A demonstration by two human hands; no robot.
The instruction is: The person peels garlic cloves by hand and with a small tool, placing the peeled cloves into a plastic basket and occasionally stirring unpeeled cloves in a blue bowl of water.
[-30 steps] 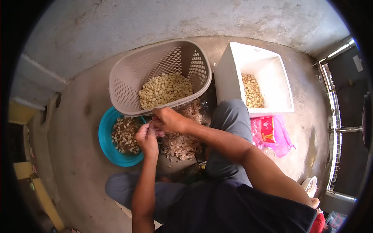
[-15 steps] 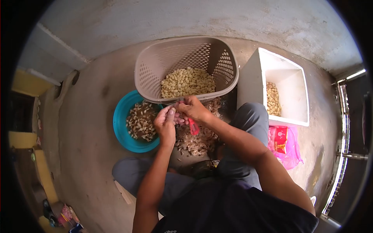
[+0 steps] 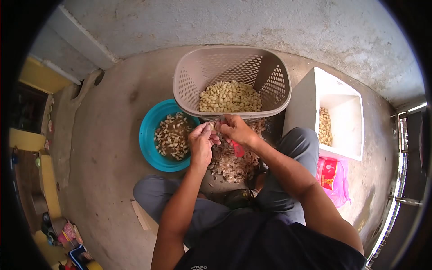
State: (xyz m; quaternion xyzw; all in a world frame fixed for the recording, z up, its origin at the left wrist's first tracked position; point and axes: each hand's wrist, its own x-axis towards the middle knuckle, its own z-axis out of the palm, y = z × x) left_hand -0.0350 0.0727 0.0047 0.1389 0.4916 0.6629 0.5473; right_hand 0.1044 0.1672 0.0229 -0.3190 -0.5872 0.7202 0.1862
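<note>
Left hand (image 3: 201,143): thumb and fingertips pinched together on a small pale piece (image 3: 212,127), just in front of the basket.
Right hand (image 3: 237,131): fingers curled closed around a red tool (image 3: 238,149), tip end hidden by fingers; close against left fingertips.
Basket (image 3: 188,85): beyond hands, pale pieces (image 3: 230,97) on its bottom.
Blue bowl (image 3: 146,135): left of hands, more pieces in murky water.
Peelings (image 3: 233,165): heaped on floor below hands.
White box (image 3: 300,105): right of basket, pieces inside.
Pink bag (image 3: 338,191): near box.

Red tool (image 3: 238,150) partly hidden in the right hand (image 3: 237,129), its tip indistinct beside the left hand (image 3: 200,143)
</note>
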